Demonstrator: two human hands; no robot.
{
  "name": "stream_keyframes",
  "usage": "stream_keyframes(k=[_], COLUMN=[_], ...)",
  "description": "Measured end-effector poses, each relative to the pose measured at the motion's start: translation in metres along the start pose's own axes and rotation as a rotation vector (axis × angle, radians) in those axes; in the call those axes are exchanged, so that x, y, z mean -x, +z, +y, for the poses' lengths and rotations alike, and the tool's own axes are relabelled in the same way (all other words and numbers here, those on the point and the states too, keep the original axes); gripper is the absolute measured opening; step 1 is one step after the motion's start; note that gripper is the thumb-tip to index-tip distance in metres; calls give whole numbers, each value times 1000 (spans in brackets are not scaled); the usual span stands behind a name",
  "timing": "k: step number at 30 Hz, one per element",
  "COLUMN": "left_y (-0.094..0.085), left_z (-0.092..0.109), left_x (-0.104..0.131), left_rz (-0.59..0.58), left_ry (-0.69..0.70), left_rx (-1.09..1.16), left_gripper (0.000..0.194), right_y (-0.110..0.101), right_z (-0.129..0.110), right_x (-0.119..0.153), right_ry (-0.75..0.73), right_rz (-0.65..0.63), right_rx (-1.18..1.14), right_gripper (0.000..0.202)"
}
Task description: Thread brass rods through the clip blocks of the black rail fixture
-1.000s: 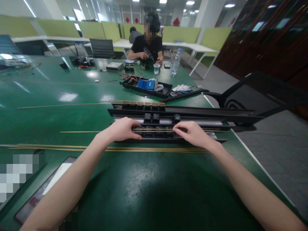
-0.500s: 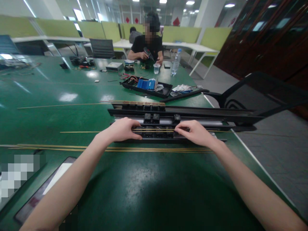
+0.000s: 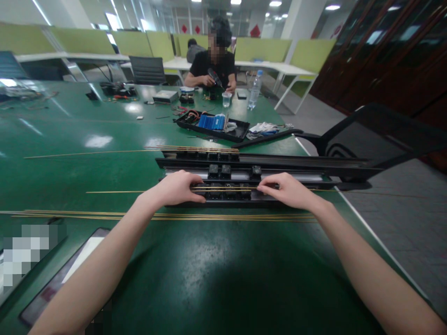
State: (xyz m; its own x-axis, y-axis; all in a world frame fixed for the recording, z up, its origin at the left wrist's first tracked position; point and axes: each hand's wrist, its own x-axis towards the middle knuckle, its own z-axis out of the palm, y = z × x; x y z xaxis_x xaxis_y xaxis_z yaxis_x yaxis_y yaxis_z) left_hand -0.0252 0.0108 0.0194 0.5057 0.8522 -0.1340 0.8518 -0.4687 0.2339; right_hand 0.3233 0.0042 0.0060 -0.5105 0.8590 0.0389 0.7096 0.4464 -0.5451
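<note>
Thin brass rods (image 3: 223, 189) run sideways over black blocks (image 3: 229, 191) in the nearest black rail (image 3: 223, 204). At the rail's left part, my left hand (image 3: 181, 187) is curled round the rods and the rail, thumb on the near side. My right hand (image 3: 284, 190) pinches the rods with thumb and forefinger, just right of the blocks. Behind lies a second rail (image 3: 293, 177) with three black blocks, and beyond it another with rods on top. More brass rods (image 3: 230, 217) lie on the table in front of the hands.
Across the green table (image 3: 216, 270) a person (image 3: 213, 67) holds a dark tool. A black tray (image 3: 240, 132) with a blue part, a plastic cup (image 3: 226, 99) and a bottle (image 3: 255, 90) stand farther back. A phone-like device (image 3: 63, 279) lies front left; a mesh chair (image 3: 380, 130) is at right.
My right hand has slid slightly to the right along the rods, away from the blocks. My left hand has barely moved.
</note>
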Motion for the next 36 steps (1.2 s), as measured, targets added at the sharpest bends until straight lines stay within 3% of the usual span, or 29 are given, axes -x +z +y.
stream_keyframes(k=[22, 36], left_y=[0, 0], left_z=[0, -1], left_x=[0, 0], left_rz=[-4, 1], left_ry=[0, -7], left_rx=[9, 18], left_gripper=[51, 52], right_y=[-26, -39], right_z=[14, 22], right_x=[10, 17], right_ry=[171, 207], right_rz=[-216, -253], right_rx=[-33, -59], right_gripper=[46, 45])
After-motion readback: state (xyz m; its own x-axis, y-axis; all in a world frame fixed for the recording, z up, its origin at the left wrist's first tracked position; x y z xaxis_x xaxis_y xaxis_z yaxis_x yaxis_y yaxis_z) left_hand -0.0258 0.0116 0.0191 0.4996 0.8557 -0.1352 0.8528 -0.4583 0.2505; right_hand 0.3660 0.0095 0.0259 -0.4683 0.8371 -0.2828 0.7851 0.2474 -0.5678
